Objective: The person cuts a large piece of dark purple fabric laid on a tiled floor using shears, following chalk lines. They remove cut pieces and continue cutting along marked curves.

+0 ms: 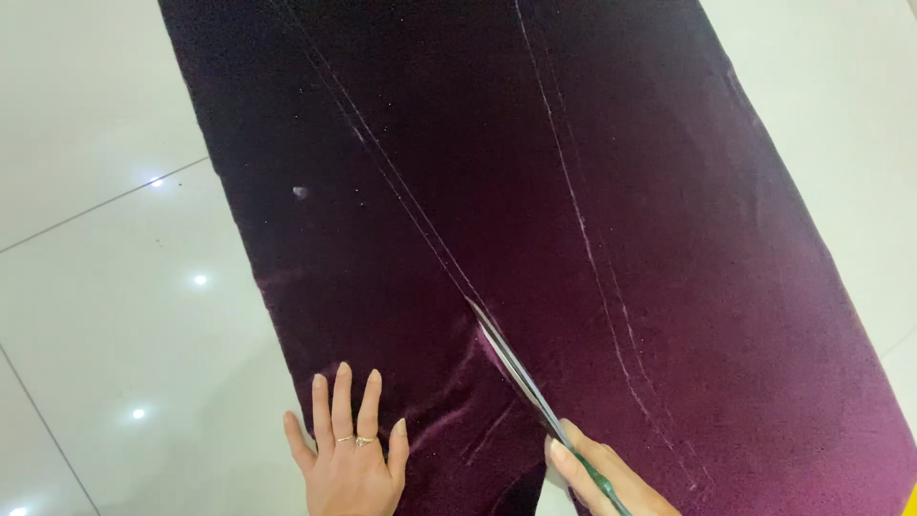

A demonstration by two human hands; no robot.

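A long strip of dark maroon velvet fabric (535, 191) lies flat on a white tiled floor. Two pale chalk lines run along it, one slanting from upper left (382, 158), one further right (583, 229). My right hand (602, 478) grips green-handled scissors (521, 368) at the bottom edge; the blades lie along the left chalk line, tips pointing up-left, in a cut started from the near edge. My left hand (349, 444) rests flat with fingers spread on the fabric's left edge, pressing it down beside the cut. It wears rings.
Glossy white floor tiles (115, 287) with grout lines and light reflections surround the fabric on both sides. A small white speck (300, 192) sits on the fabric at upper left. A yellow object's corner (910, 502) shows at the bottom right.
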